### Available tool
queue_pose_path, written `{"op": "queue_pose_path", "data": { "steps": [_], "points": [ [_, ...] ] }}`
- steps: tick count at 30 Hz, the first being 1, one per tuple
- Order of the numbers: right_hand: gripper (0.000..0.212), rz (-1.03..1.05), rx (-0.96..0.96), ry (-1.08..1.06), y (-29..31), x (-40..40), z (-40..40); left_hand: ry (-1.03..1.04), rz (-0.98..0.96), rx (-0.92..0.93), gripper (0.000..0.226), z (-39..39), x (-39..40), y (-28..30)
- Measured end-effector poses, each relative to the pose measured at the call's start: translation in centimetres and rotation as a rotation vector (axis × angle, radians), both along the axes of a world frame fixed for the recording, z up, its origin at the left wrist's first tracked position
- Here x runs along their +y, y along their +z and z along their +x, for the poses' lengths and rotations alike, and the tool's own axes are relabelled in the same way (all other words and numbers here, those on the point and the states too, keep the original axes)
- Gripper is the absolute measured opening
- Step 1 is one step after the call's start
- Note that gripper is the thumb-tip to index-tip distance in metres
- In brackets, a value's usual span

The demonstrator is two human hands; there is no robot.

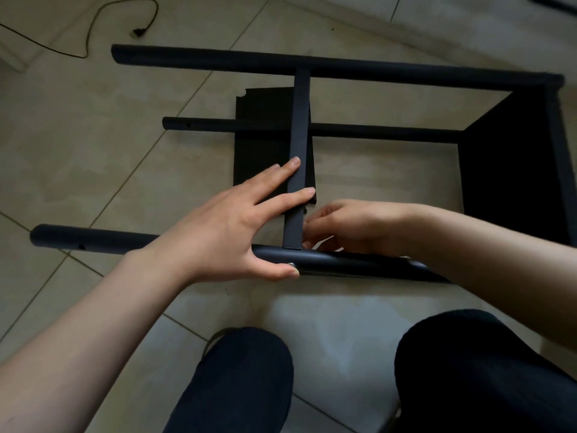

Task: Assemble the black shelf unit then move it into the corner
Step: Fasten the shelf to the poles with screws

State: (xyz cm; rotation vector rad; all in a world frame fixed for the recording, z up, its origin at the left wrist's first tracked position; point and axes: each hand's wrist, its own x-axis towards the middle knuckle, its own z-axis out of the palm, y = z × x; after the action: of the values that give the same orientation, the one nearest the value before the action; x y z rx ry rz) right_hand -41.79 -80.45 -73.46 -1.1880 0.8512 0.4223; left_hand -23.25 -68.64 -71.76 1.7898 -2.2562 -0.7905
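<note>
The black shelf unit lies on its side on the tiled floor, with a near pole (93, 240), a middle pole (374, 131) and a far pole (218, 62). A black shelf panel (299, 120) stands on edge between the poles, and another panel (512, 170) closes the right end. My left hand (224, 226) rests straight fingers on the middle panel's edge, while its thumb presses a small bolt head (291, 264) on the near pole. My right hand (359, 226) sits just behind that pole at the joint, fingers curled; what they hold is hidden.
A black power cable (93, 23) with its plug lies at the far left on the floor. My knees (243, 379) are right below the near pole. A dark object (555, 3) shows at the top right corner.
</note>
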Motion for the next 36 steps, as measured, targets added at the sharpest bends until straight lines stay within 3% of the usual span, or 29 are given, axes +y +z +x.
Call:
{"op": "queue_pose_path", "data": {
  "steps": [7, 13, 16, 19, 22, 25, 27, 30, 36],
  "points": [
    [0.012, -0.514, -0.031, 0.174, 2.9, 1.2, -1.8, 0.106, -0.033, -0.111, 0.087, -2.2, 1.8, 1.9],
    [0.026, -0.772, -0.004, 0.248, 4.8, 3.9, -4.0, 0.374, -0.256, 0.071, 0.036, -4.3, 6.3, 3.0],
    [0.029, -0.850, 0.013, 0.226, 5.3, 5.0, -4.6, 0.630, -0.368, 0.238, 0.021, -5.2, 8.6, 3.2],
    [0.030, -0.904, 0.028, 0.234, 5.7, 5.5, -4.5, 0.913, -0.167, 0.436, 0.015, -6.5, 9.6, 2.7],
    [0.032, -0.920, 0.038, 0.251, 6.0, 5.6, -4.4, 1.246, 0.101, 0.856, 0.011, -6.9, 9.2, 1.4],
    [0.034, -0.931, 0.047, 0.269, 6.0, 5.5, -4.3, 1.518, 0.157, 1.349, 0.017, -6.8, 7.9, 1.0],
    [0.034, -0.935, 0.048, 0.271, 5.9, 5.5, -4.2, 1.594, 0.143, 1.562, 0.021, -7.1, 7.0, 0.9],
    [0.033, -0.938, 0.049, 0.263, 5.7, 5.4, -4.2, 1.637, 0.102, 1.671, 0.037, -7.6, 6.0, 0.8],
    [0.026, -0.966, 0.088, 0.280, 5.5, 4.9, -4.4, 1.600, 0.019, 1.648, 0.048, -7.1, 4.6, 1.0]
  ]
}}
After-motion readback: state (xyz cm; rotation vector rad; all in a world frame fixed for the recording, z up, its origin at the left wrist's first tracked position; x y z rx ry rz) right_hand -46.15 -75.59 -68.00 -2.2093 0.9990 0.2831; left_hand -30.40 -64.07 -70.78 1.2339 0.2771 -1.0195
